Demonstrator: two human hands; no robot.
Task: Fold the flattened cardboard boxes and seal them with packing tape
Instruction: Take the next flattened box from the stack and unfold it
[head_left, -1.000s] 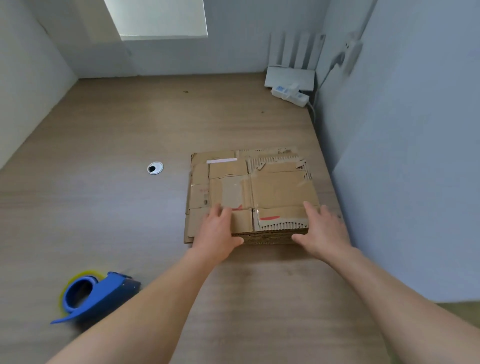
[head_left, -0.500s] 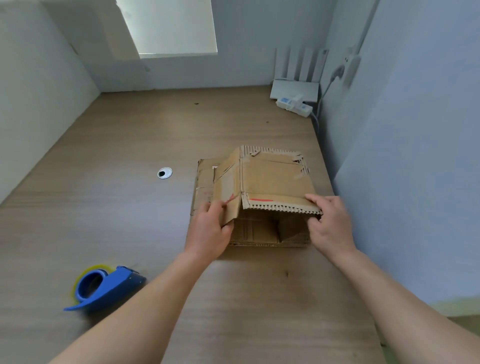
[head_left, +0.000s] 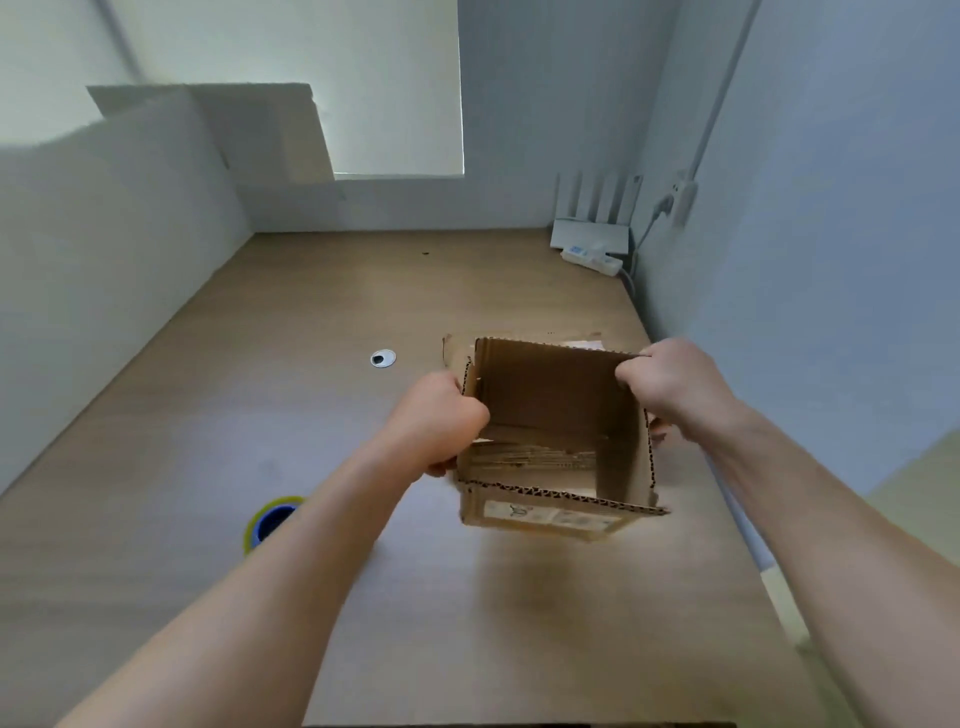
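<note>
hands (head_left: 439, 423) grip box (head_left: 550, 395) (opened up)

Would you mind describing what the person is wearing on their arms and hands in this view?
Nothing worn shows. The left hand and right hand are ungloved, with no ring, watch or bracelet in view. The left forearm and right forearm are bare down to the frame's edge, so no sleeve appears.

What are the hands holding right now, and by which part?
Both hold the cardboard box. The left hand grips the top edge of its left wall; the right hand grips the rim at the far right corner.
</note>
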